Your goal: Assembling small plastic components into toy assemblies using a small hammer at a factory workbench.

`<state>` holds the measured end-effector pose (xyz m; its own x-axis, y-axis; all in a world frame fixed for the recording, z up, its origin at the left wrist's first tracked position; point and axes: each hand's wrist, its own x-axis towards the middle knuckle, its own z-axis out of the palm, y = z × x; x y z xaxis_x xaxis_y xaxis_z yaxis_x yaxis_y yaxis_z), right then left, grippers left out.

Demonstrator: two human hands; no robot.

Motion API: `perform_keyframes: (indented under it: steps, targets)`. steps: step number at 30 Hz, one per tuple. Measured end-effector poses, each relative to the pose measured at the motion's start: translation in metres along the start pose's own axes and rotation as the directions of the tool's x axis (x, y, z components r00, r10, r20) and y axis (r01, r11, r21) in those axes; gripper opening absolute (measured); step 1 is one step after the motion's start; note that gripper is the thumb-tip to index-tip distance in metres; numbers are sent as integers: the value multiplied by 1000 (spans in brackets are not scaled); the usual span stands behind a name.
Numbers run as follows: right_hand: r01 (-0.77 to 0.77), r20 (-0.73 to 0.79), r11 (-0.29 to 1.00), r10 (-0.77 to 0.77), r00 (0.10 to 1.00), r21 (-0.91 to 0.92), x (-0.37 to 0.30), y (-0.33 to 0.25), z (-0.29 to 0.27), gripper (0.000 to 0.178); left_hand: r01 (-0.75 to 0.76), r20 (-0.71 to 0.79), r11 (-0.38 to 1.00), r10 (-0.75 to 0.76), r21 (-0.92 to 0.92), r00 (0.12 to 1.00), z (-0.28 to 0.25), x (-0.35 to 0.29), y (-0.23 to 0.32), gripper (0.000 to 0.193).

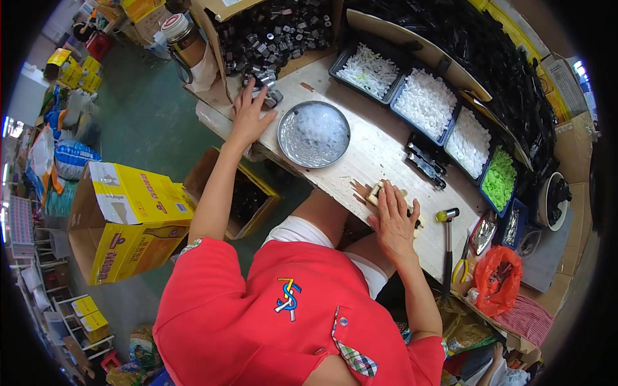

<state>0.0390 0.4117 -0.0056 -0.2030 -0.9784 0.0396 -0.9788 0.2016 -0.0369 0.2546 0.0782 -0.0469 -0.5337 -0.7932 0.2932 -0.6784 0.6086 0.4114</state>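
Two bare hands are seen at the worn white bench [354, 166], one at each side of a shallow round metal dish [290, 153]. White foam [317, 125] is held in the dish. By the left hand [250, 121], small dark metallic blocks [275, 98] are met at the fingertips, at the mouth of the cardboard box [210, 38]; its fingers are spread and the thumb is set well apart, with no block seen pinched between. By the right hand [394, 225], laid palm down near the bench's front edge, a cream-coloured block [373, 194] is partly covered. Its fingers are lightly bent and close together; whether anything is pinched beneath cannot be told (the underside is hidden).

Beyond, white sticks [368, 69], white rings [425, 100], other white pieces [468, 143] and green pieces [499, 180] are sorted into separate trays. A hammer [449, 248] and yellow-handled pliers [461, 265] are laid to the right.

On handling, as judged: a single metallic block is best drawn clear of its neighbours by fingertip and thumb, and lifted rather than dragged, so that the dish rim is not knocked. The cream block is best steadied flat, away from the edge, with fingertips out from under any tool.
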Motion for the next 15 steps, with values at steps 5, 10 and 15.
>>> perform_keyframes:
  steps: [5,10,15]
  targets:
    - [6,-21,1000,-5,1000,20,0,0,-1,61,-49,40,984,43,170,998,2,-11,2,53]
    - [2,-42,1000,-1,999,22,-1,0,1,61,-77,-12,982,81,171,997,-17,-8,21,37]
    - [2,-42,999,0,999,40,0,-1,0,60,-8,-235,976,-44,-215,971,0,2,31,23]
